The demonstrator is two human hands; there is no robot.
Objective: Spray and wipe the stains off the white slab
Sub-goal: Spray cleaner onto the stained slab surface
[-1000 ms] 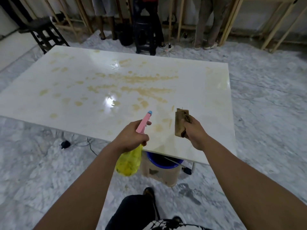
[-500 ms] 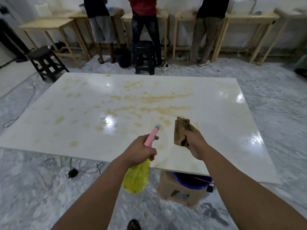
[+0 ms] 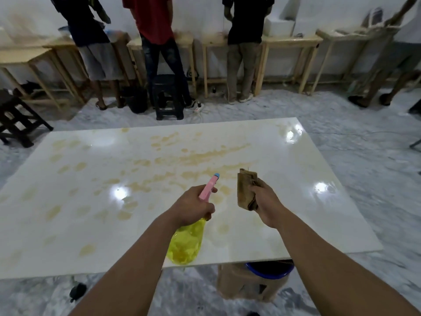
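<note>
A large glossy white slab (image 3: 296, 201) lies flat in front of me, covered with several yellowish-brown stains (image 3: 200, 156) across its middle and left. My left hand (image 3: 193, 207) grips a spray bottle (image 3: 185, 244) with a yellow body and pink head, its blue nozzle pointing out over the slab. My right hand (image 3: 265, 202) holds a folded brown cloth (image 3: 245, 190) upright above the slab's near middle, just right of the nozzle.
A blue-rimmed bucket (image 3: 268, 269) on a tan stool (image 3: 246, 286) stands under the slab's near edge. A black stool (image 3: 168, 96) and a dark stool (image 3: 16, 119) sit beyond the far edge. Several people (image 3: 155, 30) stand at wooden benches (image 3: 289, 42) along the wall. Marble floor surrounds the slab.
The view has tilted upward, showing more of the far wall and people. Both hands now sit further over the slab, each keeping its hold on the bottle and the cloth.
</note>
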